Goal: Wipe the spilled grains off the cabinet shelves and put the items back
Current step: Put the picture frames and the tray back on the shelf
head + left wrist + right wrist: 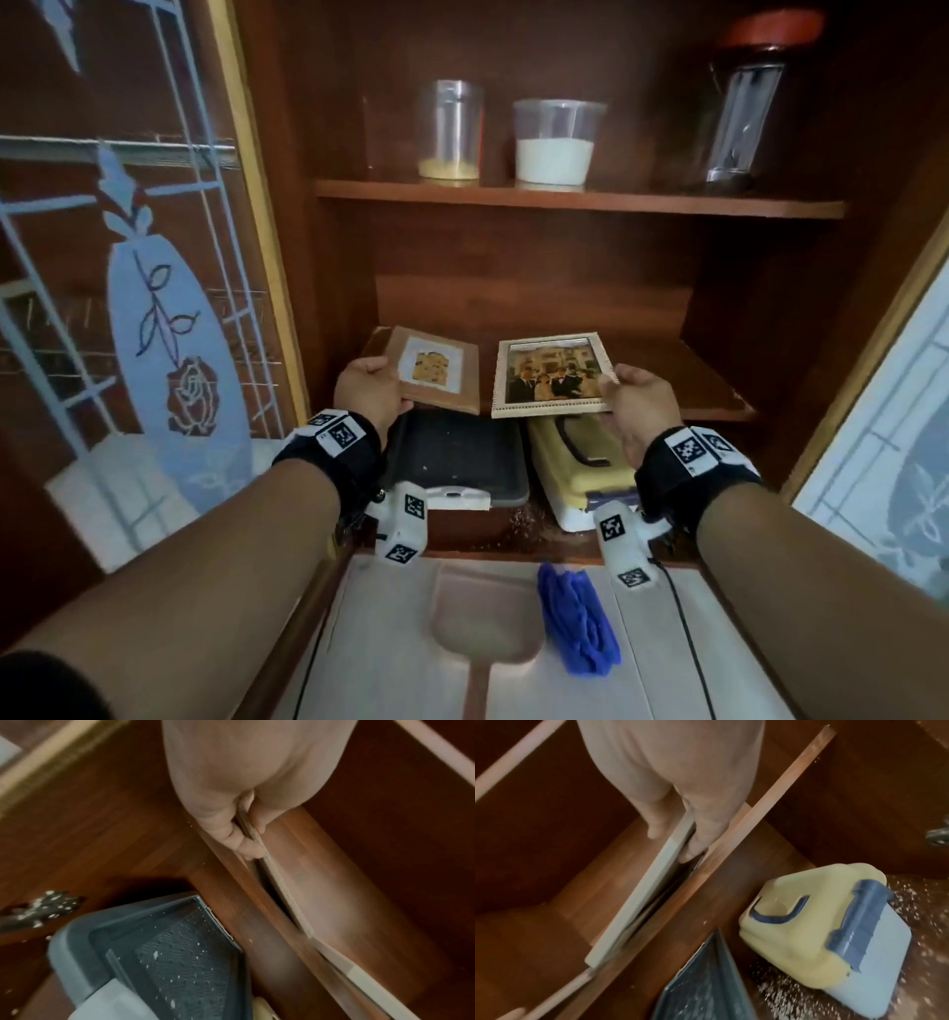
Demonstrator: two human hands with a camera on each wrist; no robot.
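My left hand (371, 386) grips the left edge of a brown wooden photo frame (439, 371) over the middle shelf (714, 390). My right hand (639, 398) grips the right edge of a white-bordered photo frame (552, 374) beside it. In the left wrist view my fingers (239, 839) pinch the brown frame's edge (280, 882). The right wrist view shows my fingers (695, 845) under the white frame (639, 898) and the thumb on top. Spilled grains (911, 902) lie on the bottom shelf. A blue cloth (577, 619) lies on the white counter (390, 668).
On the bottom shelf sit a dark grey lidded box (457, 457) and a yellow box with a blue handle (580, 465). The top shelf (580, 200) holds two clear containers (558, 141) and a jar with a red lid (744, 113). A pink dustpan (485, 622) lies beside the cloth. Glass doors stand open on both sides.
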